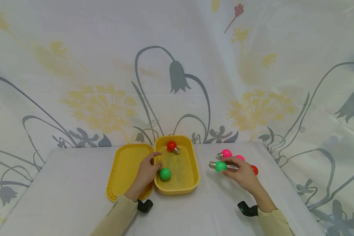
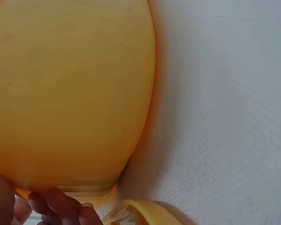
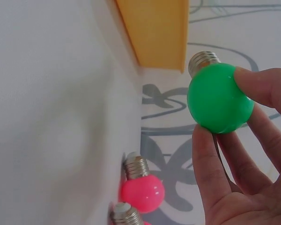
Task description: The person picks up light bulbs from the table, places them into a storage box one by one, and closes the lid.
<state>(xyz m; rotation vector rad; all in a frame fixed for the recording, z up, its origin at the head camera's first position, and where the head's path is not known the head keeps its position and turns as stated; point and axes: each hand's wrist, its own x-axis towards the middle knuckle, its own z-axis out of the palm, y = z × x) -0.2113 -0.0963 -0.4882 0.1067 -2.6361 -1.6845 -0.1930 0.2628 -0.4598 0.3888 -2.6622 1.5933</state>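
My right hand (image 1: 239, 170) pinches a green light bulb (image 1: 220, 167) by its round end, above the table. Its metal screw base points left in the head view; thumb and fingertips meet the globe (image 3: 220, 98) in the right wrist view. At the yellow container's (image 1: 177, 191) left side, my left hand (image 1: 147, 170) holds the rim with curled fingers (image 2: 63, 204). Inside the container lie a red bulb (image 1: 171, 146) at the back and another green bulb (image 1: 165, 174) at the front left, close to the left thumb.
The yellow lid (image 1: 127, 167) lies flat left of the container, partly under my left forearm. Right of the container, pink bulbs (image 1: 226, 153) and a red bulb (image 1: 254, 169) rest on the white table (image 1: 76, 183), some partly hidden by my right hand. A flower-patterned curtain (image 1: 177, 108) stands behind.
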